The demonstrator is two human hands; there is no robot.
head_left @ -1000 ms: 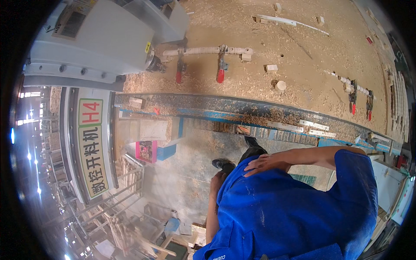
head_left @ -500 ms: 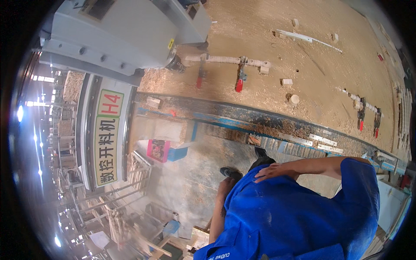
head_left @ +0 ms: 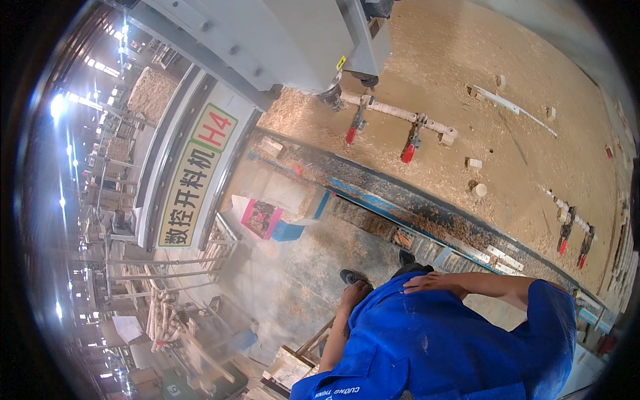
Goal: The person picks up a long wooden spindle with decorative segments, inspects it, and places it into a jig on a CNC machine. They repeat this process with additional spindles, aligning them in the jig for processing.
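Note:
My right hand [head_left: 427, 283] lies against the front of my blue shirt [head_left: 460, 327], fingers stretched out and holding nothing. Down at my other side hangs my left hand [head_left: 357, 292], close to the shirt's hem and one dark shoe [head_left: 352, 275]; its fingers are mostly hidden. Neither hand touches the machine bed [head_left: 427, 73], which is strewn with wood shavings. On that bed stand red-handled toggle clamps [head_left: 411, 141] along a pale jointed strip, with another pair of clamps [head_left: 565, 232] farther right.
A grey machine head [head_left: 287, 40] overhangs the bed at upper left, beside a signed gantry beam [head_left: 197, 173]. A dark bed edge [head_left: 400, 193] runs between me and the bed. A carton [head_left: 293, 193] and a pink-and-blue box [head_left: 263, 219] sit on the floor. Wooden pieces [head_left: 163, 317] are stacked lower left.
The view has turned and shifted, so the machine head and clamps appear farther right and the bed edge slopes more steeply. My hands keep nearly the same places against my body.

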